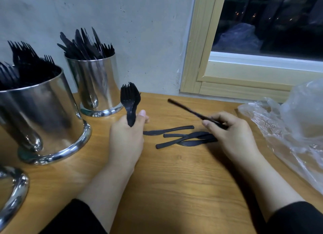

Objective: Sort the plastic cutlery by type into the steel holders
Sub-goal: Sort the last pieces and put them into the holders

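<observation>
Wooden tabletop point(174, 181): sorting nearly done. Fork holder point(40, 111) and knife holder point(97, 83) packed full. Left hand point(126, 135) clamped on fork bundle point(130, 100) beside knife holder; right hand point(232, 134) pinching 1 piece point(190, 111) — type unclear. About 4 knives point(181, 137) loose right of knife holder.

Three steel holders point(42, 114), four loose knives point(168, 129) on the table, one plastic bag point(297, 121)
</observation>
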`<action>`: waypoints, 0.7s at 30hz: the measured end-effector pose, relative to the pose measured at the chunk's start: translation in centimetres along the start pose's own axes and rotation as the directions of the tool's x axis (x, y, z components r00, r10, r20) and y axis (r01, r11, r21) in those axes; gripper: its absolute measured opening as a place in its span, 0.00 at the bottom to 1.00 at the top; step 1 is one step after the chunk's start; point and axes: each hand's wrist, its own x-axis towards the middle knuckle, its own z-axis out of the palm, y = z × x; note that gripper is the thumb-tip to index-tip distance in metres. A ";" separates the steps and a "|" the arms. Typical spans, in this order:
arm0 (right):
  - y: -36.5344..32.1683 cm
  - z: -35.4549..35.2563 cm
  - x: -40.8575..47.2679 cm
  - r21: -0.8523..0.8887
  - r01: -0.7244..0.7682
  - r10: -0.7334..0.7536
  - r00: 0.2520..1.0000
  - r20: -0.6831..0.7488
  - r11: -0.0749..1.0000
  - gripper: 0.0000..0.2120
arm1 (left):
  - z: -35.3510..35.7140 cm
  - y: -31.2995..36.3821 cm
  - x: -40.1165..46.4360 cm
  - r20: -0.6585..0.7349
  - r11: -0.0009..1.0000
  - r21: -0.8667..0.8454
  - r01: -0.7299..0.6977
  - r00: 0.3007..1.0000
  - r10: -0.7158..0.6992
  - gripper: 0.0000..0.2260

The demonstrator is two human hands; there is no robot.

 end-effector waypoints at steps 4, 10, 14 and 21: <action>-0.6 0.7 -0.7 0.029 0.105 -0.109 0.964 0.243 0.994 0.05 | -1.0 -0.1 0.2 0.138 0.979 0.192 -0.060 0.990 0.034 0.20; -0.5 0.4 -0.6 0.139 0.001 -0.028 0.981 0.192 0.990 0.03 | -1.4 0.2 -0.8 0.446 0.906 0.371 -0.203 0.895 0.019 0.14; 1.1 -0.2 0.4 -0.154 -0.012 0.024 0.997 0.074 0.988 0.06 | -1.4 0.2 -0.3 0.276 0.932 0.347 -0.105 0.961 0.006 0.16; 2.1 0.7 0.7 -0.508 -0.011 0.171 0.948 0.268 0.861 0.13 | -0.6 0.1 -0.1 0.128 0.958 0.283 -0.051 0.992 0.015 0.17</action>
